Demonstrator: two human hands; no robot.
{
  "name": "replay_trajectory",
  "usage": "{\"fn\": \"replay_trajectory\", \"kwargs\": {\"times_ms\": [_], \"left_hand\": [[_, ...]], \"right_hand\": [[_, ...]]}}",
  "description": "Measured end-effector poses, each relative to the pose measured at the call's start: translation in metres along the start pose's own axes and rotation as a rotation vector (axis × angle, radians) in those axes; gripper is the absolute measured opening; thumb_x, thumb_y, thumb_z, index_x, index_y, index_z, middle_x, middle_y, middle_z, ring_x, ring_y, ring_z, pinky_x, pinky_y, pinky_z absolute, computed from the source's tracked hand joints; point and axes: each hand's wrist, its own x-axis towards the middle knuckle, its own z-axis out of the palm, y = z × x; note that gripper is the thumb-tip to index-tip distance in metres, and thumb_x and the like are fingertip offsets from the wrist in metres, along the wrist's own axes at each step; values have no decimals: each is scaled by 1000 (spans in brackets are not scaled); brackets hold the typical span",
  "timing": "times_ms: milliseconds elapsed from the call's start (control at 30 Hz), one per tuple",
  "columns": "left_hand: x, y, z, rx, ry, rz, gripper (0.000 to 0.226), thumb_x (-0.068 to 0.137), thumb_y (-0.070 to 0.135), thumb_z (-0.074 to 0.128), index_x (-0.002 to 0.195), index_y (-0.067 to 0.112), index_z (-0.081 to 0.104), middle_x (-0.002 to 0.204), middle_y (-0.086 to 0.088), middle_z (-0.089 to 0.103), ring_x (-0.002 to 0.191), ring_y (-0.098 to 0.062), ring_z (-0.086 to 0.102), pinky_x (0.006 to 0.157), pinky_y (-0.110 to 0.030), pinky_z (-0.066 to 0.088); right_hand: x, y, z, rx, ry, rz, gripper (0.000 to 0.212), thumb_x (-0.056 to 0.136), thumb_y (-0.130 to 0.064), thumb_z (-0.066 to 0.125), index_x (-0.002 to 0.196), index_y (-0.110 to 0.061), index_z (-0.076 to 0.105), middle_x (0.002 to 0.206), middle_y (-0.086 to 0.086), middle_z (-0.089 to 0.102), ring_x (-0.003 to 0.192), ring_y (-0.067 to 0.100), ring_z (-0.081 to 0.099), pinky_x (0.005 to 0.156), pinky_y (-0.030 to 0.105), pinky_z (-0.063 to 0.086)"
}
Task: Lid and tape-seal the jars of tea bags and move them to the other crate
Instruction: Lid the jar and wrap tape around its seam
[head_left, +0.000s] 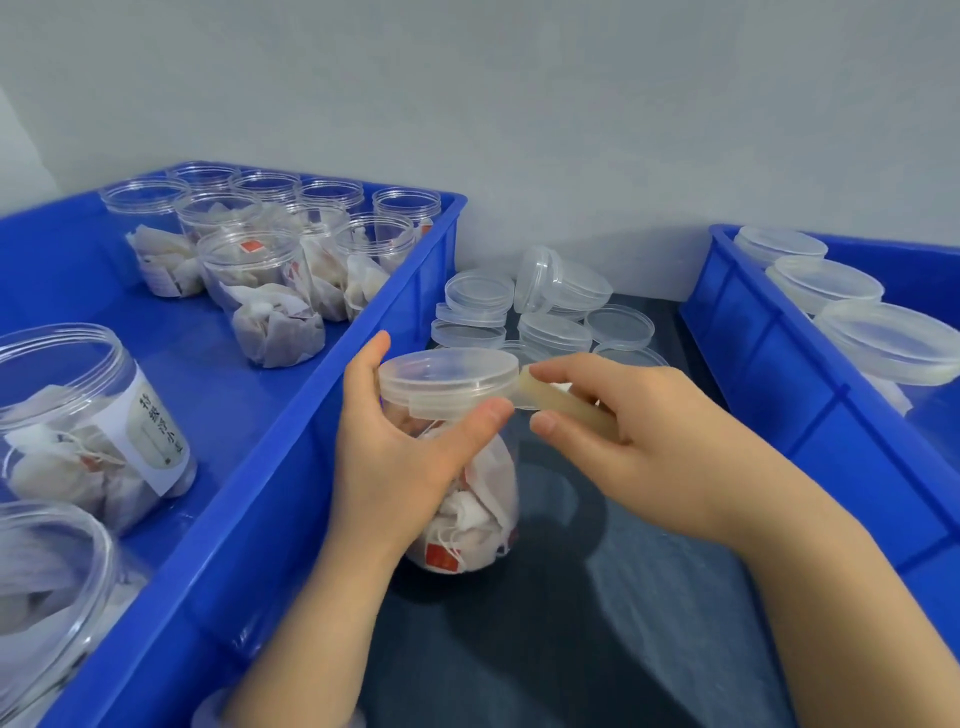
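Head view, left to right: the left blue crate (291, 467) holds open jars of tea bags (260, 291), clustered at its far end and along its near left side. The left hand (395, 457) wraps around the lidded jar (478, 509), with the thumb pressing on the rim of its lid (449, 382). The jar is upright on the dark table (597, 623), between the two crates. The right hand (639, 441) pinches a roll of tape (566, 410), its end touching the lid's rim. Beyond, loose lids (550, 312) pile at the table's far edge. The right blue crate (810, 395) carries lidded jars (826, 283) along its left wall.
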Motion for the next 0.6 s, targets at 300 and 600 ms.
{"fn": "replay_trajectory", "kwargs": {"times_ms": [300, 600], "left_hand": [[3, 2, 0, -30, 25, -15, 101, 31, 55, 77, 123, 27, 45, 101, 22, 59, 87, 20, 58, 65, -1, 44], [0, 4, 4, -59, 60, 26, 96, 32, 49, 88, 117, 26, 51, 102, 16, 63, 88, 10, 63, 66, -7, 48]], "right_hand": [[0, -2, 2, 112, 46, -65, 73, 72, -72, 38, 131, -33, 54, 62, -35, 50, 76, -12, 50, 64, 9, 39], [2, -2, -3, 216, 187, 126, 47, 62, -70, 51, 98, -44, 68, 61, -19, 59, 60, -4, 52, 62, 22, 40]]}}
